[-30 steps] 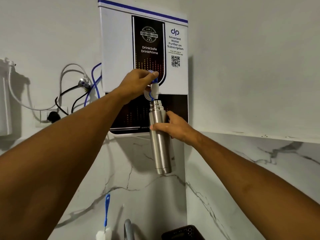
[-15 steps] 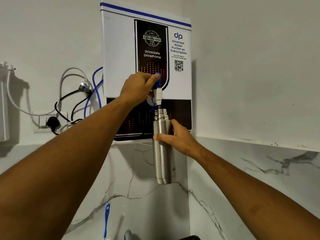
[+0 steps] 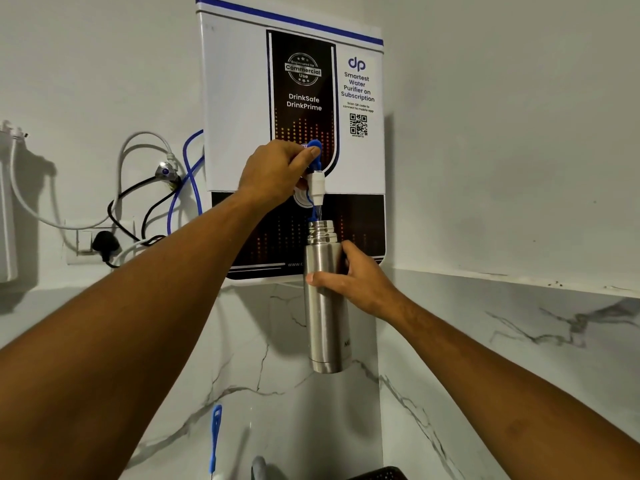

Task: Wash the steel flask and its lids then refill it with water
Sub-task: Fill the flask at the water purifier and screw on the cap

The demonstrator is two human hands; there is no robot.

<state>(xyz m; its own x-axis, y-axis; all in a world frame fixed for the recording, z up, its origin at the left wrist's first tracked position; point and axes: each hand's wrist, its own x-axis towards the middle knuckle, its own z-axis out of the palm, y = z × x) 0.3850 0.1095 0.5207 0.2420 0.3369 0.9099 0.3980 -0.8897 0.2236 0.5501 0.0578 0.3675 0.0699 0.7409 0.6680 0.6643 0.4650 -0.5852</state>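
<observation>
The steel flask (image 3: 323, 317) hangs upright in the air, lidless, its threaded mouth right under the white tap (image 3: 317, 187) of the wall-mounted water purifier (image 3: 235, 98). My right hand (image 3: 356, 282) grips the flask around its upper body. My left hand (image 3: 277, 171) holds the blue tap lever (image 3: 314, 148), fingers curled over it. A thin stream of water runs from the spout into the flask mouth. No lids are in view.
A wall socket with a black plug (image 3: 104, 242), black cables and white and blue hoses sit left of the purifier. A blue brush handle (image 3: 215, 438) stands at the bottom, beside a grey faucet top (image 3: 259, 467) and a black basket corner (image 3: 377, 474). Marble walls meet behind the flask.
The view has shifted down a little, so purifier and flask sit lower in frame. My left hand now has the blue lever raised, and water runs into the flask.
</observation>
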